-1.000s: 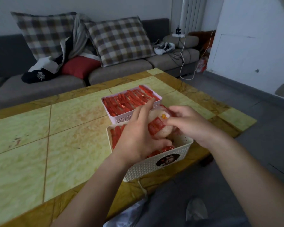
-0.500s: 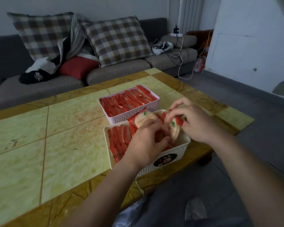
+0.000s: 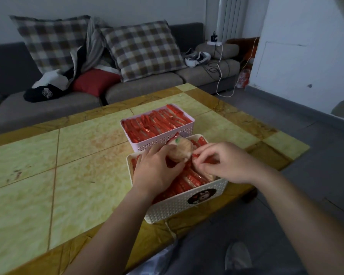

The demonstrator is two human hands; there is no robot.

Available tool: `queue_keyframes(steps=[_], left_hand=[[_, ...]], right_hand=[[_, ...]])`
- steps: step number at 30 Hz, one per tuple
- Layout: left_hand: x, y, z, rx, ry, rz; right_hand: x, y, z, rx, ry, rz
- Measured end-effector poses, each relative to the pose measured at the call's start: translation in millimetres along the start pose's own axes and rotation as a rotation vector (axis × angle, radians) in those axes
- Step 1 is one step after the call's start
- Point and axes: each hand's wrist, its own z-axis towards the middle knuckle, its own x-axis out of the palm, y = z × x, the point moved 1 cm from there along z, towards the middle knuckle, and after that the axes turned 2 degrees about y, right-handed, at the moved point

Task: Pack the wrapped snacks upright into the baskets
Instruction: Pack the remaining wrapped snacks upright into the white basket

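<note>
snack: round wrapped snack [image 3: 180,152], up over the far end of the white basket [image 3: 187,205]
left hand [image 3: 157,172]: fingers curled round it, gripping
right hand [image 3: 228,164]: pinching a red wrapper [image 3: 208,160] right beside it
baskets: red snacks [image 3: 193,178] standing on edge in the white basket; pink basket [image 3: 163,140] just behind, full too
room: yellow tiled table [image 3: 68,175], grey sofa [image 3: 147,90], plaid cushions [image 3: 145,48]

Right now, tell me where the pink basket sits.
In the head view, the pink basket stands on the table, right of centre, just beyond the white basket at the near edge.
</note>
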Motion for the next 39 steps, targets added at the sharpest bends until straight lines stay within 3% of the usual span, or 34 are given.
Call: queue_keyframes(steps=[11,13,17,22,27,33,36,39], left_hand=[[-7,-8,-2,0.054,-0.245,-0.213],[-12,-8,-2,0.074,-0.302,-0.265],[-20,-19,-1,0.229,-0.279,-0.41],[-17,-35,-6,0.42,-0.124,-0.541],[-15,-51,-15,0.272,-0.007,-0.795],[12,-69,-16,0.242,-0.126,-0.702],[26,-73,-13,0.272,-0.185,-0.59],[33,-75,-11,0.279,-0.191,-0.626]], right_hand=[[22,7,8,0.212,0.034,-0.349],[12,11,4,0.222,-0.017,-0.285],[-19,15,-1,0.165,-0.392,-0.015],[-26,11,-3,0.071,-0.149,0.33],[-26,-1,-1,0.087,-0.214,0.358],[-19,2,2,0.206,-0.242,0.351],[-17,3,-2,0.193,-0.202,0.546],[-14,-2,-4,0.15,-0.233,0.543]])
